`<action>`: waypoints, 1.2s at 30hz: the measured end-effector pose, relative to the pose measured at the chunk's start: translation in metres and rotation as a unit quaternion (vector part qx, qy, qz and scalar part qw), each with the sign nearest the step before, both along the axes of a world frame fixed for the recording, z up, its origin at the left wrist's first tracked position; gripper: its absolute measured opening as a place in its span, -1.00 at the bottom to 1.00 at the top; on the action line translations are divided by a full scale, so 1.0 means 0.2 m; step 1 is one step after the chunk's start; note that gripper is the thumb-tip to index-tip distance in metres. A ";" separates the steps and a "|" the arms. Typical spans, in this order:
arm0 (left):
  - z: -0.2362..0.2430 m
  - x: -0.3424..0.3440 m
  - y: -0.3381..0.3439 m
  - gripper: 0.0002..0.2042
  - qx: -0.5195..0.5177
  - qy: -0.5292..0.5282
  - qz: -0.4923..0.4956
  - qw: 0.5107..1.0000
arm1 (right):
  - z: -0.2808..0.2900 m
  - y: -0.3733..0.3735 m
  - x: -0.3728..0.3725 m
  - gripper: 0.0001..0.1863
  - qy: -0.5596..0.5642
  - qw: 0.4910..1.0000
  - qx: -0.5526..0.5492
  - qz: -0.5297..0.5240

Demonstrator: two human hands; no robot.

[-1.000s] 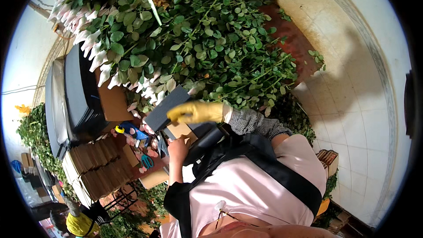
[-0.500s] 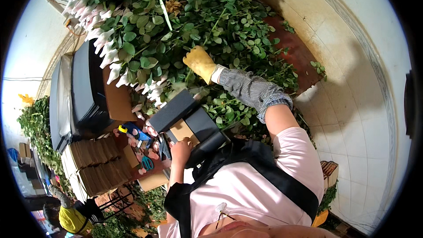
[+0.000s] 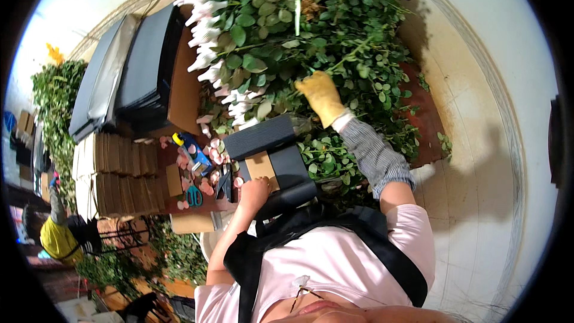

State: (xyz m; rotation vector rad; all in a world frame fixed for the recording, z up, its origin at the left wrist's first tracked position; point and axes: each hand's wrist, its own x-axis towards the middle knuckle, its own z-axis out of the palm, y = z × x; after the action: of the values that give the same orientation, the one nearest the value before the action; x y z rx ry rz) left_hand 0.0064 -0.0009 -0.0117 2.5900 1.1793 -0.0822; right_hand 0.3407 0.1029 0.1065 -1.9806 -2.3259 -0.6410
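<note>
My right hand (image 3: 320, 98), in a yellow glove with a grey checked sleeve above it, is closed among leafy green rose stems (image 3: 269, 18). A light green rose stem (image 3: 356, 57) runs up to its fingers; the grip itself is partly hidden. My bare left hand (image 3: 256, 192) has its fingers curled on a piece of brown cardboard (image 3: 261, 166). That cardboard lies on a black sheet (image 3: 290, 164) close to my body, beside a black ribbed roll or block (image 3: 260, 136). White sleeves (image 3: 203, 39) cover the flower heads at the left side of the pile.
Left of my hands lie blue-handled scissors (image 3: 193, 196), a black tool (image 3: 224, 184), a blue and yellow item (image 3: 192, 151) and pink petals (image 3: 206, 187). Brown cardboard stacks (image 3: 122, 194) and black sheets (image 3: 143, 75) stand farther left. Another person (image 3: 60, 239) is at the lower left.
The view has turned, so the scene sits farther right. Against the pile, my gloved right hand has drawn slightly left and nearer. My left hand stays on the cardboard.
</note>
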 end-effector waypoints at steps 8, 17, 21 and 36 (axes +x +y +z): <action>0.10 0.02 0.06 -0.45 -0.135 -0.083 0.034 0.987 | 0.28 -0.57 0.06 -0.53 0.252 0.959 -0.042 0.123; -0.10 -0.17 0.33 -0.49 -0.472 -0.179 -0.007 0.863 | -0.85 -1.02 0.01 -0.77 0.192 0.937 -0.293 0.007; -0.13 -0.16 0.18 -0.55 -0.272 -0.197 -0.088 0.938 | -0.49 -0.83 0.11 -0.26 0.277 0.842 -0.463 0.007; -0.16 -0.08 0.12 -0.73 -0.210 -0.314 -0.036 0.925 | -0.02 0.36 0.04 -0.82 0.121 0.975 0.175 -0.066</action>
State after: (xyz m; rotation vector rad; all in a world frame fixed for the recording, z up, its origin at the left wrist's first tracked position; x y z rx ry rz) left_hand -0.0104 0.0234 -0.0439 2.0385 0.7278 0.4076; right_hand 0.3483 0.1748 0.1024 -1.9350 -1.8119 -0.7113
